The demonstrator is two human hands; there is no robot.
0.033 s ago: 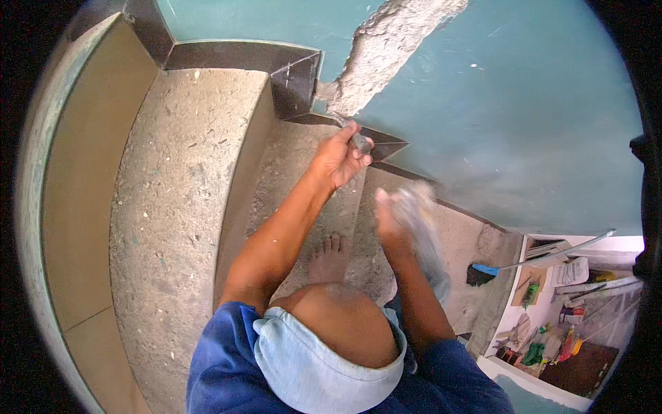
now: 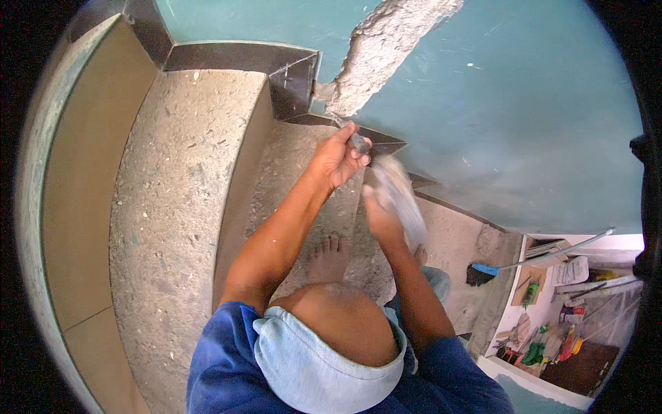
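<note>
My left hand is closed round a short dark chisel. The chisel's tip points up and left, to the lower end of a rough chipped channel in the teal wall. Dark skirting tiles run along the wall's foot beside it. Just below and right of the chisel, my right hand grips a hammer. Motion smears the hammer, so its head and handle are hard to tell apart. A small gap shows between the hammer and the chisel's butt.
Dusty, rubble-strewn stair steps lie to the left. My bare foot rests on the step below my left hand. A blue-and-black broom leans at the right, near a white-edged recess holding assorted tools and packets.
My right hand and the hammer have moved up and left, closer to the chisel. My left hand and the chisel stay nearly in place.
</note>
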